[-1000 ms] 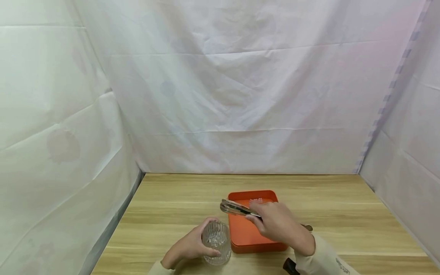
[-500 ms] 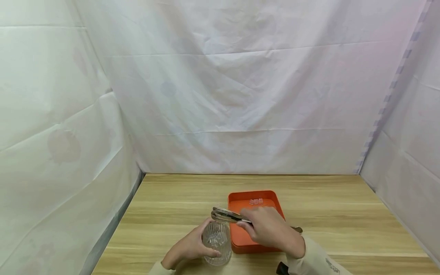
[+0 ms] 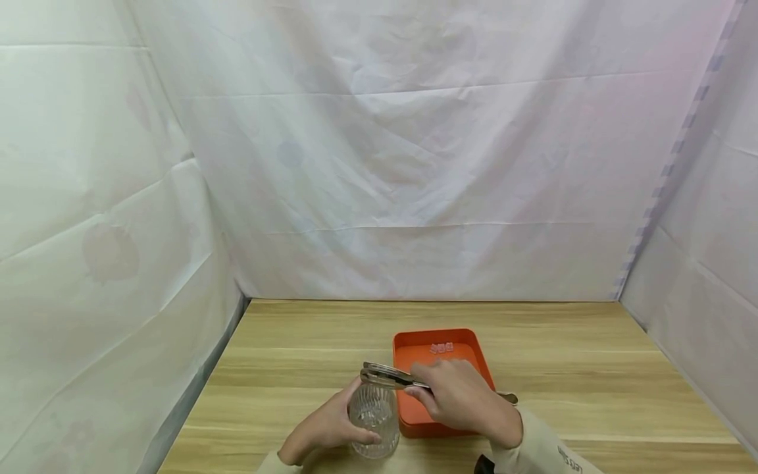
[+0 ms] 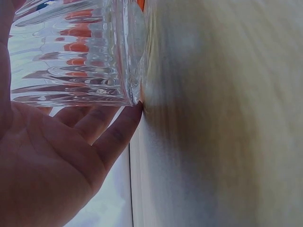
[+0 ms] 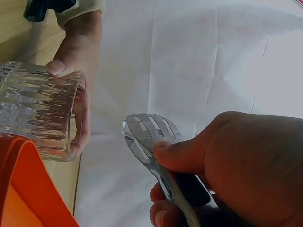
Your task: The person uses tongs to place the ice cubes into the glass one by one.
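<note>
My left hand (image 3: 331, 420) curls round a clear ribbed glass (image 3: 381, 431), which stands upright on the table; thumb at the near side. Clear pieces show inside it, not sharply. My right hand (image 3: 458, 395) grips metal tongs (image 3: 385, 375) with slotted heads, held over the glass's far rim in the head view. In the right wrist view, the tongs' heads (image 5: 151, 130) are pressed nearly together, with a small clear piece (image 5: 125, 126) at their tips. Right of the glass is an orange tray (image 3: 414, 432), holding several small clear pinkish cubes (image 3: 441, 347) near its far side.
The wood-grain table (image 3: 308, 342) is bounded by white cloth walls (image 3: 385, 164) at the back and both sides. The right forearm crosses the tray's near right corner. A dark object (image 3: 484, 465) shows beside the right sleeve at the bottom edge.
My right hand has carried the tongs left and slightly nearer, from above the tray to above the glass. The cubes in the tray are now less covered. My left hand and the glass stay put.
</note>
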Action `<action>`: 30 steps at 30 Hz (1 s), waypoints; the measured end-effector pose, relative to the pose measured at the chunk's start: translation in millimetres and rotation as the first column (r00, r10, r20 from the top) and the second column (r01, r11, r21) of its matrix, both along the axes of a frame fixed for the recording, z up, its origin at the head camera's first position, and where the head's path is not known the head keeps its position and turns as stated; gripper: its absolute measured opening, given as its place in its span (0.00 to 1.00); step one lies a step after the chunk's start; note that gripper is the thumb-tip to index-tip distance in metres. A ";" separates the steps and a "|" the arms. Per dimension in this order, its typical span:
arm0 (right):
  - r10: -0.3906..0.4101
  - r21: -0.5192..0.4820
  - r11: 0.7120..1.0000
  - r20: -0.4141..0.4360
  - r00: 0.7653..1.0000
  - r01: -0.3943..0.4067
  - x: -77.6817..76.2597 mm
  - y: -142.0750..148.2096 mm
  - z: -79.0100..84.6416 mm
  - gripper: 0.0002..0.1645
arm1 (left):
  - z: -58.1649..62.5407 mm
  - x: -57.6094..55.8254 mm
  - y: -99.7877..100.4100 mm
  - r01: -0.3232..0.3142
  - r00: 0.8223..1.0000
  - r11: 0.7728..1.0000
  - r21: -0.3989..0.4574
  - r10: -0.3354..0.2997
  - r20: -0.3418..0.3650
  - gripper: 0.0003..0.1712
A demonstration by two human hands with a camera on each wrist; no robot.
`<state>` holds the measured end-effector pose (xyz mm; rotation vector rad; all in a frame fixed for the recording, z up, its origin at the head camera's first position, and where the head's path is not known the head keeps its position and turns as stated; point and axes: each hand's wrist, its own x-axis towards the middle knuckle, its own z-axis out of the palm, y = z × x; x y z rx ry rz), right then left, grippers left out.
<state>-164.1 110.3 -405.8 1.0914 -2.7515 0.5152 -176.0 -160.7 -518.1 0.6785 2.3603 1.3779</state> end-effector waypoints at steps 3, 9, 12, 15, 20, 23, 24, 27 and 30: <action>-0.003 0.006 1.000 0.019 1.000 0.002 0.3 0.0 -0.4 0.15 | 0.5 0.2 0.0 0.007 1.000 1.000 0.002 -0.007 0.000 0.63; -0.013 0.029 1.000 0.043 0.999 0.011 0.4 0.2 -2.7 0.15 | 1.3 1.7 0.4 0.015 1.000 0.999 0.033 -0.015 0.006 0.62; -0.016 0.040 0.999 0.052 0.999 0.014 0.5 0.7 -3.3 0.17 | 1.4 2.1 0.3 0.013 1.000 1.000 0.029 -0.013 0.005 0.60; -0.016 0.048 0.999 0.057 0.998 0.013 0.7 1.5 -3.7 0.19 | 1.2 1.9 -0.1 0.005 1.000 1.000 0.001 -0.005 -0.005 0.59; -0.021 0.048 0.999 0.107 0.994 0.016 0.9 2.8 -3.9 0.16 | 0.4 -0.6 -0.6 0.018 0.999 1.000 -0.015 -0.019 -0.032 0.54; -0.027 0.046 0.999 0.139 0.990 0.020 1.1 4.1 -4.5 0.17 | 0.5 -2.2 -0.5 0.052 0.998 0.998 0.023 -0.051 -0.036 0.51; -0.027 0.046 0.999 0.144 0.989 0.021 1.3 4.7 -5.0 0.18 | 0.5 -2.4 -0.4 0.058 0.998 0.998 0.033 -0.057 -0.035 0.50; -0.032 0.040 0.999 0.149 0.988 0.027 1.1 7.1 -6.6 0.22 | 1.1 -1.5 -0.3 0.055 0.998 0.998 0.037 -0.054 -0.028 0.51; -0.041 0.029 0.999 0.146 0.988 0.037 0.9 11.2 -8.2 0.24 | 1.1 -0.7 -0.5 0.047 0.999 0.998 0.036 -0.046 -0.023 0.52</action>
